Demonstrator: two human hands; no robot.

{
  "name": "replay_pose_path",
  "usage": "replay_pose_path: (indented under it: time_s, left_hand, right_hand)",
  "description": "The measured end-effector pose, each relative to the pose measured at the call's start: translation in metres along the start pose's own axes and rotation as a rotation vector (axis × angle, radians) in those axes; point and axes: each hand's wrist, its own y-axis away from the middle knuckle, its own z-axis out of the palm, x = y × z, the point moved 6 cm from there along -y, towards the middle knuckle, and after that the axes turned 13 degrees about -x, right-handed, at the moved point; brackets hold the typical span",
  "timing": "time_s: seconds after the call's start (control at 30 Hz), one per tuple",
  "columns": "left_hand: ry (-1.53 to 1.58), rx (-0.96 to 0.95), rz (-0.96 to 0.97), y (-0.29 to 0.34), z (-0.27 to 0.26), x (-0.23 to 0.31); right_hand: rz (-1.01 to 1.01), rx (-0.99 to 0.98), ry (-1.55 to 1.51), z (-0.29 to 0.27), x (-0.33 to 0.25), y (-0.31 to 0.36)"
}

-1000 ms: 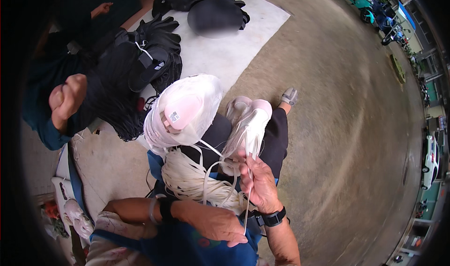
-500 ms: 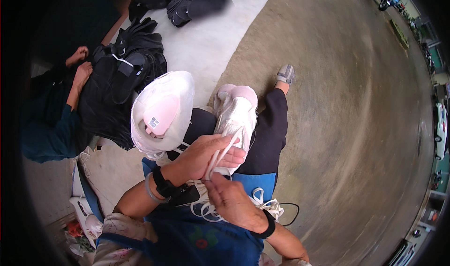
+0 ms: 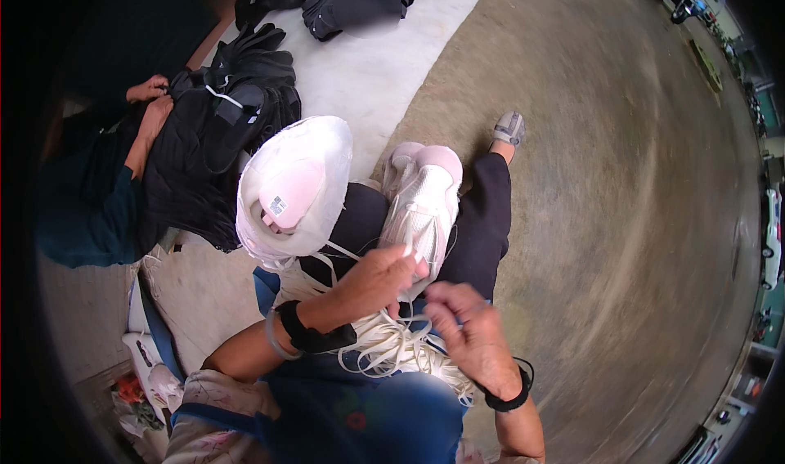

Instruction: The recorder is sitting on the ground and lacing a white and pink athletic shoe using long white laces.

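Observation:
A white-and-pink shoe upper (image 3: 421, 206) lies across my lap between my legs, with pale laces at its near end. My left hand (image 3: 376, 280) is closed at that end, pinching a white shoelace (image 3: 410, 239) that runs up over the upper. Just to its right, my right hand (image 3: 470, 329) is raised with curled fingers, partly blurred; what it holds, if anything, is unclear. Beneath both hands lies a tangled bundle of white laces (image 3: 388, 345). Left of the upper, another white-and-pink piece of footwear (image 3: 298, 170) stands with its open side up, showing a pink inside with a small label.
At the left, a co-worker's hands (image 3: 153, 104) rest at a heap of black shoe pieces (image 3: 196, 153). More black pieces (image 3: 343, 6) lie on a white sheet (image 3: 392, 63) at the far side. Concrete floor (image 3: 605, 219) stretches to the right, with parked vehicles (image 3: 770, 227) at the edge.
My right hand has moved right, away from my left hand. The left hand has gone from an open palm with the lace across it to a pinch, uncovering more of the lace bundle.

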Motion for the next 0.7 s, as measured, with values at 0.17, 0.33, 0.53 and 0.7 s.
replay_pose_path:
  time_s: [0.17, 0.33, 0.53, 0.7]
  left_hand:
    - [-0.65, 0.045, 0.221, -0.001, 0.015, -0.004]
    - [-0.584, 0.065, 0.467, 0.001, 0.025, -0.002]
    - [0.361, -0.313, -0.021, -0.002, 0.033, -0.021]
    - [0.479, -0.396, -0.051, -0.002, 0.032, -0.018]
  right_hand:
    - [0.127, 0.099, -0.254, -0.001, 0.027, -0.028]
    - [0.306, 0.06, -0.283, -0.002, 0.037, -0.042]
    - [0.318, -0.058, -0.471, 0.007, 0.042, -0.053]
    - [0.306, -0.066, -1.012, 0.012, 0.05, -0.058]
